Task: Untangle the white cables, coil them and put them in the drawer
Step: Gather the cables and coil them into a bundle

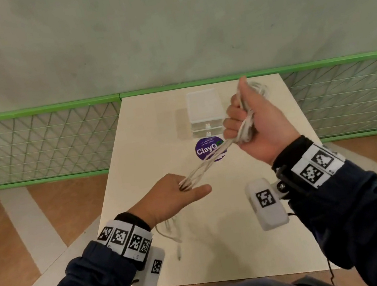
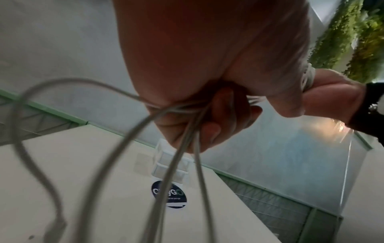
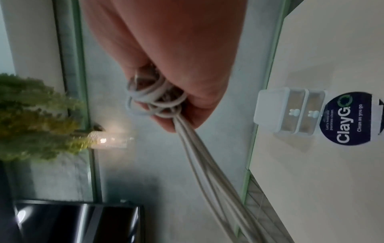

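Purple round sticker [image 1: 209,149] reading "ClayGo, Clean as you go" on white table [image 1: 138,177], small 2-drawer organizer [image 1: 205,114] behind it with both drawers closed, right hand [image 1: 251,121] clenched around bundled white cables [image 1: 211,161], left hand [image 1: 174,195] pinching their strands, both above table.

Smooth white plastic-sheathed cables [image 1: 211,162]; matt cream table [image 1: 224,237]; translucent plastic drawers [image 1: 205,117]; glossy sticker [image 1: 205,150].

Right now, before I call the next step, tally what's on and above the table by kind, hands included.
Hands: 2, left hand and right hand, both gripping the cable bundle
White cable bundles in hand: 1 (strands too tangled to count)
Loose white cable on the table: 1
Drawer unit: 1
Round purple sticker: 1
Total: 6
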The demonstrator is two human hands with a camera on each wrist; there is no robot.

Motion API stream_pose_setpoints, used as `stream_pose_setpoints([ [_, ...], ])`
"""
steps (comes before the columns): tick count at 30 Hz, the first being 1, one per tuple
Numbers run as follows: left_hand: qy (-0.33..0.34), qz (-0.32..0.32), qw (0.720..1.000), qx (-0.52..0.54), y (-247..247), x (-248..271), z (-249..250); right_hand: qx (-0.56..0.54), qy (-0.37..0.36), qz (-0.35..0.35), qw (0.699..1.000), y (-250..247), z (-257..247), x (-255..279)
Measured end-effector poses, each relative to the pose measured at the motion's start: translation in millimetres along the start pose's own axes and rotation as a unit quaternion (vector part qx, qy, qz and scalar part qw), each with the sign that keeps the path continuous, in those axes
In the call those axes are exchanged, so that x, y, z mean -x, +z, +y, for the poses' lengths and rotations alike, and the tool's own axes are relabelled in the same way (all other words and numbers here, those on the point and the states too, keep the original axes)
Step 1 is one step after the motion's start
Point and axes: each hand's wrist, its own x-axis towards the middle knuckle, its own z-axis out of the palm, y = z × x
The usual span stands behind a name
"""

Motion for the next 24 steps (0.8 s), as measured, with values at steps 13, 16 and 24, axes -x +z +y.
stream_pose_setpoints([
  [13, 0.083, 0.084, 0.992, -0.045, -63.4, 49.8, 5.2, 0.641, 0.043, -0.031, 0.766, -13.4, 19.1, 13.9],
  [16, 0.147, 0.156, 0.973, -0.084, -77.1, 47.8, 40.9, 0.681, 0.110, -0.129, 0.713, -2.7, 52.6, 20.4],
  [24, 0.221, 0.222, 0.949, -0.040, -88.6, 37.1, 61.0, 0.556, 0.175, -0.287, 0.760, 32.6, 49.0, 43.8],
])
